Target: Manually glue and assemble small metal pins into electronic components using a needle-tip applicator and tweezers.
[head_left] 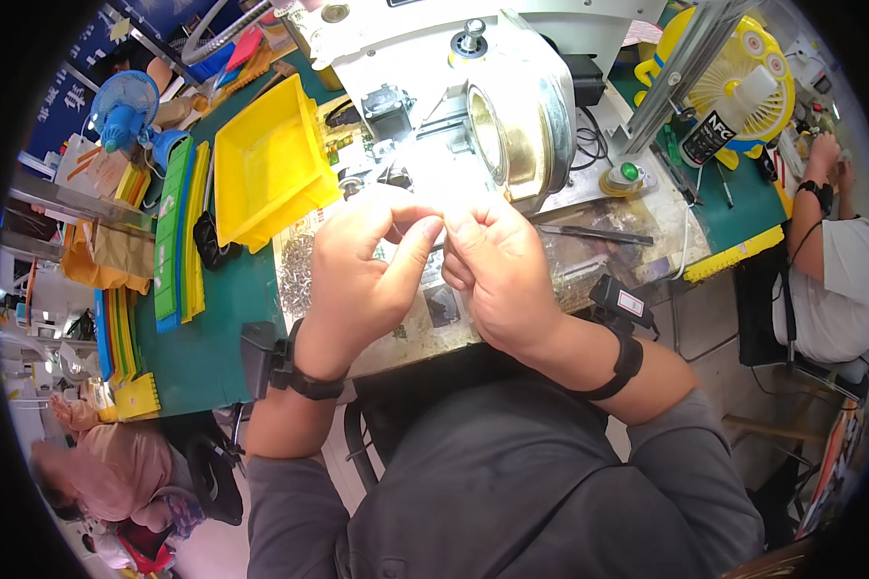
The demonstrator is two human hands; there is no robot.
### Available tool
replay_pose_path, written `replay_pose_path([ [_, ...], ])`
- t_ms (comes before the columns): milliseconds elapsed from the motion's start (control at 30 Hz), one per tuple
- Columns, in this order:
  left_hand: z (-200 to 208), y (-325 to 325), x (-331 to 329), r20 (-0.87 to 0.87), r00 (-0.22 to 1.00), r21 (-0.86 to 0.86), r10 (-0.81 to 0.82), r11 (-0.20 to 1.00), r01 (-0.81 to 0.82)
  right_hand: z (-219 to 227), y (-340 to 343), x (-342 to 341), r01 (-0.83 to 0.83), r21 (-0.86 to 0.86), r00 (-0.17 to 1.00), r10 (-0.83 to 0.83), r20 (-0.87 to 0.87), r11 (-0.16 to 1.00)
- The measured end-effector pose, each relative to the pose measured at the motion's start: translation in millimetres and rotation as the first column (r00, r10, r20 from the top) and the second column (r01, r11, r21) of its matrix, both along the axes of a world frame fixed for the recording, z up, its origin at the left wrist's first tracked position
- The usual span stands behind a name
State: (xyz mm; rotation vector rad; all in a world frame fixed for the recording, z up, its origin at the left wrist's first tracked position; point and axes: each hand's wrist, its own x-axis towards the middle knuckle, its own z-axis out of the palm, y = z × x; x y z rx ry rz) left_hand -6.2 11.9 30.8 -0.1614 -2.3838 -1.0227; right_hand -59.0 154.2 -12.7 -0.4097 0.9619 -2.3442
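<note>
My left hand and my right hand meet fingertip to fingertip over the worktable, in front of a machine. Both are closed in a pinch. Whatever sits between the fingertips is too small and too washed out by bright light to make out. Just beyond them stands the white machine with a round brass-and-steel wheel. To the left of my left hand lies a scatter of small metal pieces. A flat dark metal bar lies to the right of my right hand.
A yellow tray stands at the left, beside green and yellow strips. At the right are a green-capped jar, a black-and-white bottle and a yellow fan. A blue fan stands far left. Other people sit on both sides.
</note>
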Motion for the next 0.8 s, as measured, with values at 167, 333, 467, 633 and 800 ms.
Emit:
replay_pose_path([
  [167,-16.3,4.0,-1.2,-0.184,0.98,-0.083,0.07,0.993,-0.086,12.0,33.4,-14.9,-0.111,0.253,0.989,0.132,-0.068,0.961],
  [333,-16.3,4.3,-3.9,-0.245,0.968,-0.091,0.052,0.993,-0.076,34.4,40.2,-20.3,0.506,0.323,0.554,-0.015,-0.832,0.8],
  [467,-17.6,3.4,-5.4,-0.289,0.957,-0.152,0.01,0.987,-0.057,32.8,33.9,-36.0,0.675,0.09,0.081,0.048,-0.996,0.732],
  [633,-16.9,4.0,-5.4,-0.319,0.948,-0.217,-0.014,0.974,-0.059,39.2,36.5,-35.2,0.678,0.083,-0.005,0.117,-0.993,0.731],
  [800,-17.1,7.1,-3.3,-0.264,0.964,-0.177,0.021,0.982,-0.07,39.6,36.5,-34.4,0.701,0.078,-0.006,0.114,-0.993,0.709],
])
